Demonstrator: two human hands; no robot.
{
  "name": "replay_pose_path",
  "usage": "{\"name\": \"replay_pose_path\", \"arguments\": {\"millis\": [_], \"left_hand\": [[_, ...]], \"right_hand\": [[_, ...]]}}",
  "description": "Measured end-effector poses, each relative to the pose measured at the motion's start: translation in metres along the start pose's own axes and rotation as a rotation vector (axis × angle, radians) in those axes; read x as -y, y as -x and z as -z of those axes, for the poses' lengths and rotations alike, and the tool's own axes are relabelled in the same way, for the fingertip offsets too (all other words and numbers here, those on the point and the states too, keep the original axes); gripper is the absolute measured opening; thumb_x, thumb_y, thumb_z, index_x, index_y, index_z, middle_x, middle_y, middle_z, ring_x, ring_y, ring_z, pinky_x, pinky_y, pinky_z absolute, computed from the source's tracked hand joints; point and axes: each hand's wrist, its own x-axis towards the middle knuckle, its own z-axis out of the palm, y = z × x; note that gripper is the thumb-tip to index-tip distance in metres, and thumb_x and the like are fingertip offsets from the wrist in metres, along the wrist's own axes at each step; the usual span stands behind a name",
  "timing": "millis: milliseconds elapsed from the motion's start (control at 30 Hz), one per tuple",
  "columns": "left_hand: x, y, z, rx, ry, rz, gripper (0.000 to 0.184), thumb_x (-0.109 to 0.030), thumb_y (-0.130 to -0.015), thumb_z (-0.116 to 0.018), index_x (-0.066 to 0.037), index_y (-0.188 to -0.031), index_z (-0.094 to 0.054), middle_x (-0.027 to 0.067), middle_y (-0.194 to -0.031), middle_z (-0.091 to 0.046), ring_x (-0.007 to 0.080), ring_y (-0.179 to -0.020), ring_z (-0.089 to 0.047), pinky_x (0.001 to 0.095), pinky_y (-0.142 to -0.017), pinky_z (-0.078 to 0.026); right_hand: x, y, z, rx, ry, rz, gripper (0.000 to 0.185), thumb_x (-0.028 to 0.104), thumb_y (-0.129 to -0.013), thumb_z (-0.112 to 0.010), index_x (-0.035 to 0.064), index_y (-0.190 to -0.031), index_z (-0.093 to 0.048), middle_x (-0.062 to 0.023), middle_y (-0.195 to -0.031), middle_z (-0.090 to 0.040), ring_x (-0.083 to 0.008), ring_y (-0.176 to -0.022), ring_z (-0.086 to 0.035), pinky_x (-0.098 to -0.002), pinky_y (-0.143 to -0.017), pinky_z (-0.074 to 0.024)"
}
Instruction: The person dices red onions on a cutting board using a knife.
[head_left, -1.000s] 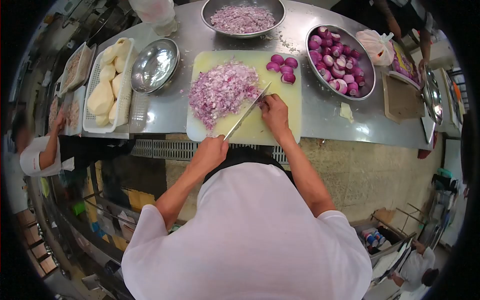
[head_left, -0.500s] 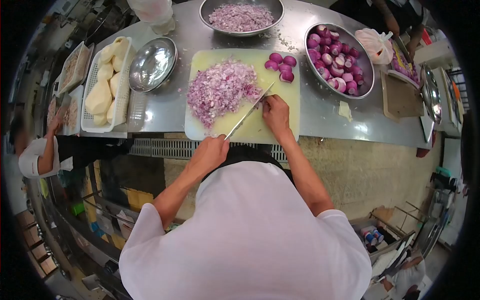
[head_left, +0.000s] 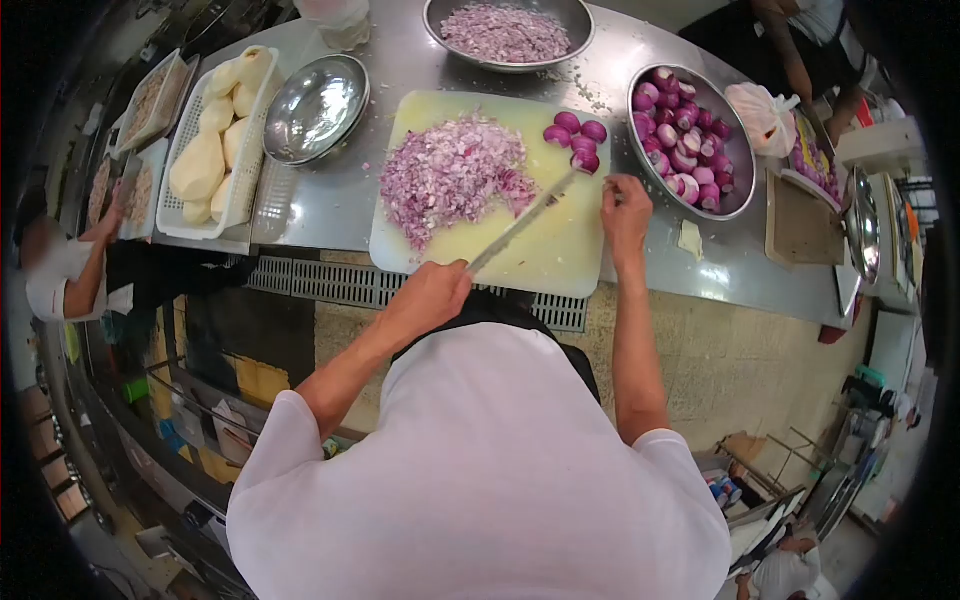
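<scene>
My left hand [head_left: 432,297] is closed round the handle of a knife [head_left: 520,228], whose blade slants up and right over the cutting board [head_left: 510,262]. Finely chopped red onion [head_left: 450,175] lies heaped on the board's left and middle. Several peeled onion pieces [head_left: 584,160] sit at its upper right corner. My right hand [head_left: 627,208] is over the board's right edge, beside a metal bowl [head_left: 741,192] of peeled red onions [head_left: 690,140]. Its fingers are curled together; whatever they may hold is hidden.
Another bowl of chopped onion [head_left: 505,35] stands behind the board. To the left are an upturned-looking shiny metal bowl [head_left: 315,110] and a white basket [head_left: 243,205] of peeled root vegetables [head_left: 198,168]. A plastic bag [head_left: 762,120] lies at right. Other people work at both sides.
My right hand has moved right, from the chopped onion beside the blade to the board's edge. The knife stays in my left hand, its tip now farther right. The view has shifted slightly.
</scene>
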Motion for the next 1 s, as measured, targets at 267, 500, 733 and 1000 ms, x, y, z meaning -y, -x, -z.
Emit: {"name": "replay_pose_path", "arguments": {"millis": [267,500,733,1000], "left_hand": [[0.028,-0.015,0.008,0.031,0.195,0.229,0.031,-0.021,-0.098,-0.049,0.005,-0.083,-0.058,0.0253,-0.062,-0.057,0.0366,-0.052,-0.06,0.0456,-0.054,-0.046],[0.016,-0.015,-0.007,-0.181,0.006,0.013,0.026,-0.013,-0.094,-0.048,0.008,-0.083,-0.058,0.0318,-0.071,-0.06,0.0501,-0.071,-0.061,0.0557,-0.066,-0.047],[0.001,-0.011,-0.014,-0.137,-0.095,0.011,0.025,-0.014,-0.095,-0.05,0.007,-0.083,-0.058,0.0307,-0.07,-0.061,0.0496,-0.07,-0.062,0.0563,-0.064,-0.048],[0.003,-0.012,-0.019,-0.058,-0.136,0.033,0.024,-0.015,-0.096,-0.05,0.006,-0.088,-0.057,0.0299,-0.069,-0.061,0.0492,-0.068,-0.062,0.0554,-0.063,-0.049]], "right_hand": [[-0.005,-0.025,-0.024,0.171,-0.151,0.047,0.023,-0.001,-0.078,-0.067,0.0044,-0.099,-0.069,-0.0161,-0.098,-0.066,-0.0352,-0.087,-0.065,-0.0403,-0.078,-0.0522],[0.04,0.011,-0.041,0.343,-0.044,0.046,0.017,0.008,-0.077,-0.071,0.005,-0.094,-0.068,-0.0124,-0.093,-0.063,-0.0331,-0.088,-0.062,-0.0419,-0.078,-0.0506],[0.062,0.015,-0.053,0.289,0.099,0.173,0.007,0.008,-0.083,-0.063,0.0065,-0.088,-0.066,-0.0117,-0.09,-0.06,-0.034,-0.087,-0.059,-0.0457,-0.075,-0.0499],[0.061,0.026,-0.057,0.229,0.081,0.161,0.01,0.007,-0.081,-0.063,0.0075,-0.091,-0.065,-0.0117,-0.09,-0.059,-0.0345,-0.085,-0.058,-0.0462,-0.073,-0.0503]]}}
